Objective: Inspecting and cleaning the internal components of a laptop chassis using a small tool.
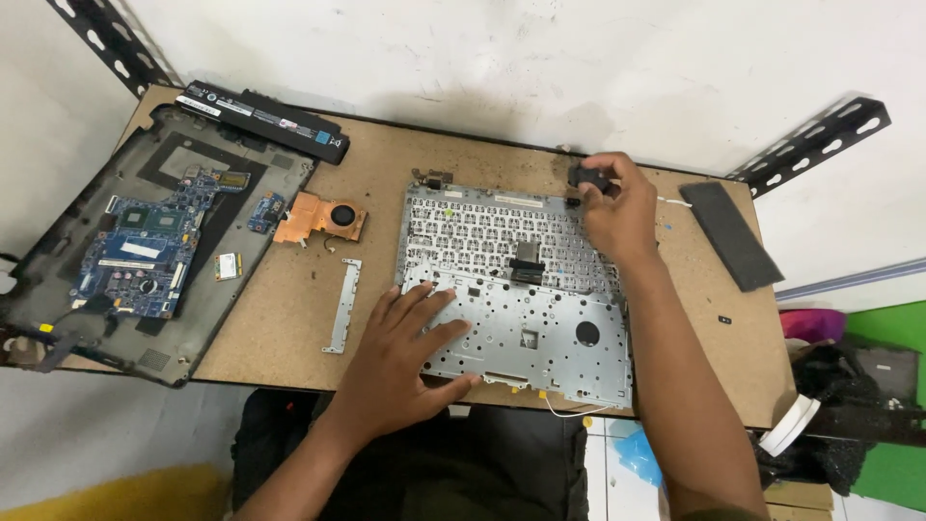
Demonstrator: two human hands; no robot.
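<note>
Left hand (410, 342) lies flat, fingers spread, on the upturned metal keyboard tray (516, 289) mid-bench (289, 318). Right hand (617, 207) pinches a small black part (586, 178) at the tray's far corner, its shape mostly hidden. A white-labelled black battery (265, 118) lies far left

A long black battery pack (265, 120) lies at the far left of the table, bearing a narrow white label strip (204, 104) at its left end and more pale label patches along its top. A small white sticker (141, 250) sits on the blue circuit board (145, 251) at left. No packages, signs or screens show.
</note>
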